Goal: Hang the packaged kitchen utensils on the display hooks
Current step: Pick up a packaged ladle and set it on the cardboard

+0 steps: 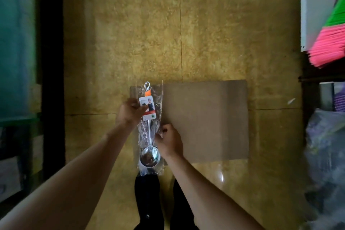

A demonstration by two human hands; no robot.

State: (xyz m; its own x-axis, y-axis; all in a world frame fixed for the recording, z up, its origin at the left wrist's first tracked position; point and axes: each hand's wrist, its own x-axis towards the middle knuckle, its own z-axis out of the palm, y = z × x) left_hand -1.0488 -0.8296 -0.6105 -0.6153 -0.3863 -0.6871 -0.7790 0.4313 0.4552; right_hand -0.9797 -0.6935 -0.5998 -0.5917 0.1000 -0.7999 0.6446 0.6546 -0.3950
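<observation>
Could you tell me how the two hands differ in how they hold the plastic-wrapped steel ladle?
The left hand grips the clear plastic packet of the shiny steel ladle high, beside its white and red label card; the right hand pinches it lower, just above the bowl. The left hand is on the packet's left edge, the right hand on its right. Both curl fingers onto the plastic.

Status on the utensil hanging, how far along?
Done: nothing is visibly hung, and no display hooks are in view. In hand: one packaged ladle, held by the cardboard box. The left hand grips it at the label card, and the right hand pinches the wrapper beside the handle. Left: getting it to a hook and hanging it. No other utensils are visible.
</observation>
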